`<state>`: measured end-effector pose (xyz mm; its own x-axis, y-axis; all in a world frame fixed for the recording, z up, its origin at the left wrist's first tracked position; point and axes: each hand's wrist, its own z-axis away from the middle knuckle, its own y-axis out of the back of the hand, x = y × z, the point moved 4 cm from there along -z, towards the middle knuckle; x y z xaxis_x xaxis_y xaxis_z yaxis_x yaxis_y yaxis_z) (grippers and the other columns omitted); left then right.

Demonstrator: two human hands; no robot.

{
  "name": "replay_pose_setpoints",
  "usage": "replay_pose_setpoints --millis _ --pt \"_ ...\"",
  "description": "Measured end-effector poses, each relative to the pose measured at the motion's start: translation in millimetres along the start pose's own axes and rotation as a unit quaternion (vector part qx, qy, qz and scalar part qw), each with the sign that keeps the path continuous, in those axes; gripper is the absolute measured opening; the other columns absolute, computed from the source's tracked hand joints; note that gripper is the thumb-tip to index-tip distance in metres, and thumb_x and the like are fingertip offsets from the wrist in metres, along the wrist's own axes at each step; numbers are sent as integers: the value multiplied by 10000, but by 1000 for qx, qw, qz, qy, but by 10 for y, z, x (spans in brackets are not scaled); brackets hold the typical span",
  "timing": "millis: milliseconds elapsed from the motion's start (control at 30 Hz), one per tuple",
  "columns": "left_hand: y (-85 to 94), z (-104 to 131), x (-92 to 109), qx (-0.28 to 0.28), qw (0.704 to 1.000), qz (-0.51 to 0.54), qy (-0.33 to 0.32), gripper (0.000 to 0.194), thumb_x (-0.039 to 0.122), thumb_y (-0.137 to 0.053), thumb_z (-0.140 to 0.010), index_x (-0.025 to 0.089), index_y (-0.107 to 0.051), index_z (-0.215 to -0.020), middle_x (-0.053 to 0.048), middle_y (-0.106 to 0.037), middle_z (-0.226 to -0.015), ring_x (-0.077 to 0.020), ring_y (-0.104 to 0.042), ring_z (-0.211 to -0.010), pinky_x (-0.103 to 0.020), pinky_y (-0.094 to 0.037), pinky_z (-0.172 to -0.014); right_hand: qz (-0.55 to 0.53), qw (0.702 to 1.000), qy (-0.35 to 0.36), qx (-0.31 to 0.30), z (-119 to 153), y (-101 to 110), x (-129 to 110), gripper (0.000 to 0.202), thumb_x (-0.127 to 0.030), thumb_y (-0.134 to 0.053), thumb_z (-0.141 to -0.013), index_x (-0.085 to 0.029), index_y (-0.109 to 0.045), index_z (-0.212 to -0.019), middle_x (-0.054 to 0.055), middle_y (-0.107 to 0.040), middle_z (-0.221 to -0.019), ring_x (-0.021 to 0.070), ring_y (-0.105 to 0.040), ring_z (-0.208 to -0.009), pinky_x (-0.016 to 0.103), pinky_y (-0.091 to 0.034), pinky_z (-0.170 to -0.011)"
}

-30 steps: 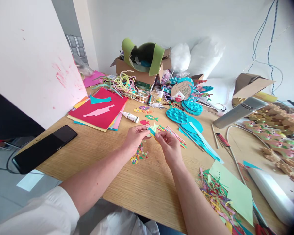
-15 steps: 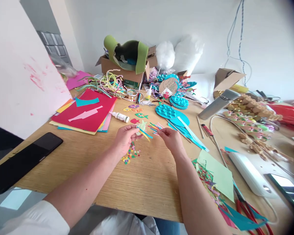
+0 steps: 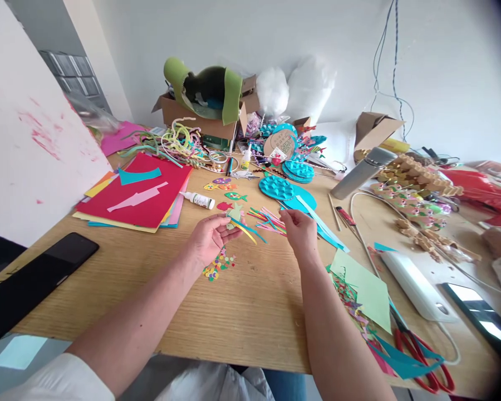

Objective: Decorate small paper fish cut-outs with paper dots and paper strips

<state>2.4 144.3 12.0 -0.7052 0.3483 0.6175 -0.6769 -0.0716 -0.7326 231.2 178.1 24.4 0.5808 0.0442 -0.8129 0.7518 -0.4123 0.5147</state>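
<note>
Between the thumb and fingers of my left hand (image 3: 211, 236) are thin paper strips (image 3: 246, 229), blue and yellow, pointing right and slightly down. A pale green paper fish (image 3: 235, 213) shows just behind those fingertips; whether they touch it I cannot tell. My right hand (image 3: 299, 231) is closed in a pinch at the right end of a loose pile of coloured paper strips (image 3: 268, 220). Anything in that pinch is hidden. Below my left hand lie small coloured paper dots (image 3: 215, 270). Patterned paper fish (image 3: 236, 196) and a white glue bottle (image 3: 199, 200) lie beyond it.
Coloured paper sheets (image 3: 150, 209) and a black phone (image 3: 45, 281) are on the left. Blue discs (image 3: 278, 188) lie behind the strips. At right are a metal flask (image 3: 361, 174), a white power strip (image 3: 420, 287), green paper (image 3: 367, 289) and red-handled scissors (image 3: 426, 356).
My right hand has drawn back to the right, uncovering more of the strip pile. My left hand keeps the blue and yellow strips. The whole view has shifted slightly.
</note>
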Motion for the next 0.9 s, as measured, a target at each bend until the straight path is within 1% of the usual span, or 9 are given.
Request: replay_pose_setpoints --millis 133,300,367,400,467,533,633,733,900 --pt "2 -3 1 5 998 47 29 190 55 -510 -812 93 -696 -824 -112 -754 -797 -210 -734 -791 -353 -585 -809 -62 996 -12 62 -40 80 64 357 -468 -589 -744 -135 -698 -812 83 -709 -709 196 -623 -650 302 -455 -618" --pt "7 4 7 3 993 100 61 220 59 -476 -855 90 -693 -837 -115 -752 -798 -192 -734 -745 -296 -599 -694 -93 991 -15 90 -110 120 194 358 -450 -586 -746 -132 -678 -882 82 -698 -722 210 -660 -709 321 -487 -670" --pt "6 11 15 0 991 112 67 234 64 -463 -865 90 -687 -803 -115 -748 -773 -199 -735 -739 -293 -602 -670 -59 994 -13 87 -138 161 228 378 -436 -538 -787 -119 -669 -948 98 -707 -783 205 -663 -743 311 -487 -679" --pt "3 14 20 -1 991 115 68 242 64 -457 -868 89 -683 -785 -116 -746 -762 -202 -735 -737 -292 -603 -662 -16 997 -16 72 -150 180 242 387 -424 -502 -817 -115 -663 -986 108 -713 -832 201 -661 -767 302 -482 -678" --pt "-6 21 30 2 991 114 68 256 63 -446 -871 85 -679 -769 -121 -743 -751 -205 -735 -726 -290 -604 -651 87 996 -29 17 -160 206 278 363 -384 -470 -846 -121 -668 -1001 109 -718 -876 194 -650 -773 284 -461 -650" --pt "-19 28 35 5 992 109 68 263 57 -435 -872 79 -681 -783 -126 -742 -749 -206 -734 -720 -292 -606 -645 165 984 -43 -50 -149 207 326 257 -326 -532 -816 -144 -697 -891 78 -716 -803 186 -629 -709 273 -426 -607" --pt "-36 40 32 3 992 103 71 262 50 -432 -866 82 -683 -799 -125 -743 -754 -207 -734 -722 -295 -607 -639 217 968 -51 -117 -119 168 387 64 -213 -652 -715 -169 -693 -693 40 -685 -670 176 -595 -639 269 -385 -596" --pt "-36 49 23 1 993 97 72 251 53 -443 -856 95 -675 -769 -122 -744 -757 -207 -734 -729 -295 -606 -641 272 949 -49 -150 -106 114 407 8 -170 -686 -701 -171 -692 -695 52 -692 -713 183 -594 -695 273 -371 -645" --pt "-24 42 -1 5 996 61 65 231 62 -462 -838 89 -690 -854 -130 -747 -781 -218 -736 -779 -295 -596 -680 327 926 -40 -185 -91 74 376 65 -198 -634 -798 -176 -683 -762 62 -704 -784 181 -593 -744 270 -350 -657"
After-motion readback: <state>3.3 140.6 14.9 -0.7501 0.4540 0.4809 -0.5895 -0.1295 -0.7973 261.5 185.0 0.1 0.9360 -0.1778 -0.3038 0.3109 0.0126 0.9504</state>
